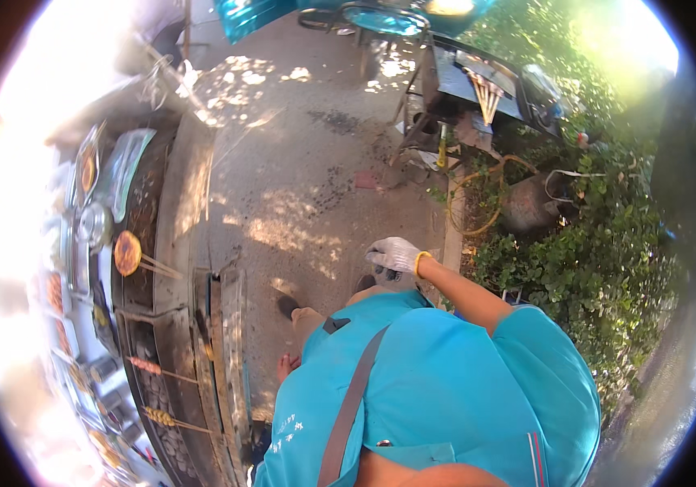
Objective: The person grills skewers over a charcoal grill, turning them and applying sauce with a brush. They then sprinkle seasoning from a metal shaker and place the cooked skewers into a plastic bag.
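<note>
My right hand [395, 254], in a pale knitted glove with a yellow cuff, hangs over the pavement right of centre. Dark material shows beneath its curled fingers; whether it is held cannot be told. Bare and partly hidden by my turquoise garment, my left hand [288, 366] hangs beside my body. To its left runs a long charcoal grill [165, 389]. Across the grill lie a pinkish food skewer [145, 365] and a skewer of yellowish pieces [159, 416]. Farther along, a round flat browned food [128, 253] rests on two sticks.
Beyond the grill, trays and a metal lidded container [93, 225] stand in glare. Ahead on the right, a metal stand [445, 76] bears a bundle of wooden sticks [488, 100]. A yellowish hose [476, 231] loops beside a rusty gas cylinder [530, 204] among shrubs [603, 243].
</note>
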{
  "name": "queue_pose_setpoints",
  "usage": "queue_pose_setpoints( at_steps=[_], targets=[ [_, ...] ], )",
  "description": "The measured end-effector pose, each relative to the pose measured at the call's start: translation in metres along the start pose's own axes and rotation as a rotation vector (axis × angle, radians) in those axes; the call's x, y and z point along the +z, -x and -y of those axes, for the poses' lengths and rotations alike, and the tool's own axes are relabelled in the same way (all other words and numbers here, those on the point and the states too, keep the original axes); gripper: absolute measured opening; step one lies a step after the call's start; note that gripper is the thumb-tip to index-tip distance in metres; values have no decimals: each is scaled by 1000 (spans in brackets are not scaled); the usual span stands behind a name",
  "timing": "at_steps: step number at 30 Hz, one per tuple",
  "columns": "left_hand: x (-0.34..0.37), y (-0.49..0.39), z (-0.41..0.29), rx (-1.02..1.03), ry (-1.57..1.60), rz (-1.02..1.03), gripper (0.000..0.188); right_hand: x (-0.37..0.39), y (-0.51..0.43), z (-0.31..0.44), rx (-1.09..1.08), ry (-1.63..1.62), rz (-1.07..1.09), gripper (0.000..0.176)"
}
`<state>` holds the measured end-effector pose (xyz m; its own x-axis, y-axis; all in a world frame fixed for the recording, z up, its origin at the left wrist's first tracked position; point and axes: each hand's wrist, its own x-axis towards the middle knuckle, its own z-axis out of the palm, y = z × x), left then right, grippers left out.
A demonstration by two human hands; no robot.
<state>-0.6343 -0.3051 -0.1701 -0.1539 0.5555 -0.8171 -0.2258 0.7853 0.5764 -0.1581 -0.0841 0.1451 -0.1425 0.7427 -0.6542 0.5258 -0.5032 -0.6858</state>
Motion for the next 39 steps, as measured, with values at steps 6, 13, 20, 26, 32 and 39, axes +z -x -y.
queue_pose_setpoints(
  at_steps=[6,13,20,26,32,39],
  targets=[
    [218,11,-204,147,-471,270,33,-137,34,-106,28,-135,-380,31],
    [501,10,-302,445,-634,686,31,-291,44,-158,-62,37,-777,30],
    [765,55,-273,626,-748,1000,45,-422,35,-164,76,5,-886,25],
    [882,40,-235,269,-632,861,45,-559,-28,-169,-50,663,-1101,26],
    [907,60,-243,-100,-369,855,18,-638,-129,-192,50,890,-708,34],
    [889,85,-249,-131,-368,783,17,-631,-128,-197,-93,719,-461,40]
  ],
)
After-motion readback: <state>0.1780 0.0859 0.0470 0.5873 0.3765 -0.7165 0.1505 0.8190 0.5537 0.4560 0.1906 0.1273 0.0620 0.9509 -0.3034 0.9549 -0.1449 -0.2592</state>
